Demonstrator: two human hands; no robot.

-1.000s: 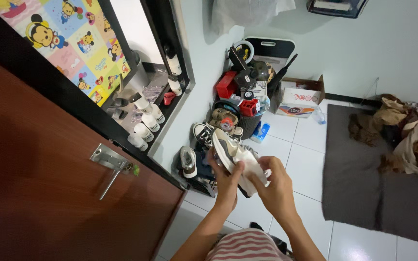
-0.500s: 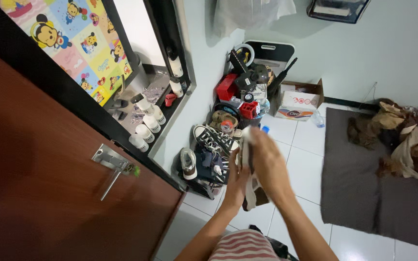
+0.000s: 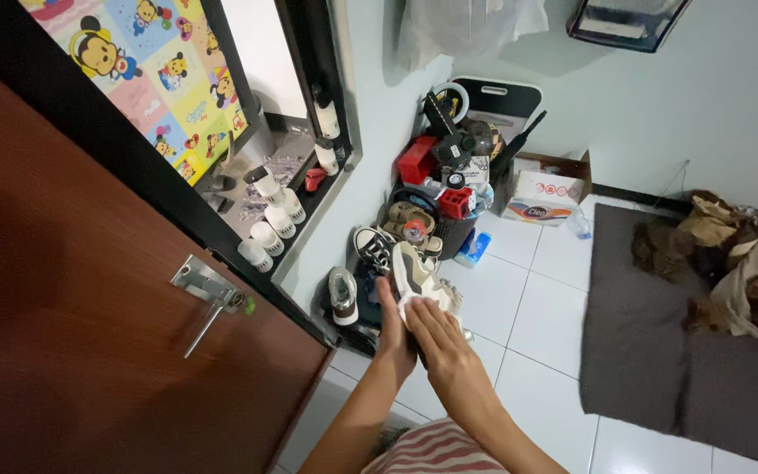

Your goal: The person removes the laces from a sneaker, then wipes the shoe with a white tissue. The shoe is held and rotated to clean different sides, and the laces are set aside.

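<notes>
White tiled floor [image 3: 528, 325], grey mat [image 3: 660, 351] alongside

Single head view, looking steeply down, near hands, floor beyond.

Grey-and-white sneaker [image 3: 411, 270]; white cloth [image 3: 423, 306]; red-brown door [image 3: 89, 333]; dark grey mat [image 3: 660, 325]; white tiled floor [image 3: 537, 351].

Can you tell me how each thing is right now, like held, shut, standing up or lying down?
Left hand: gripping the sneaker.
Right hand: pressing a white cloth onto it.
Sneaker: held up, off the floor.
Wooden door: shut.
White bottles: standing on the ledge.
Cardboard box: open, on the floor.
</notes>
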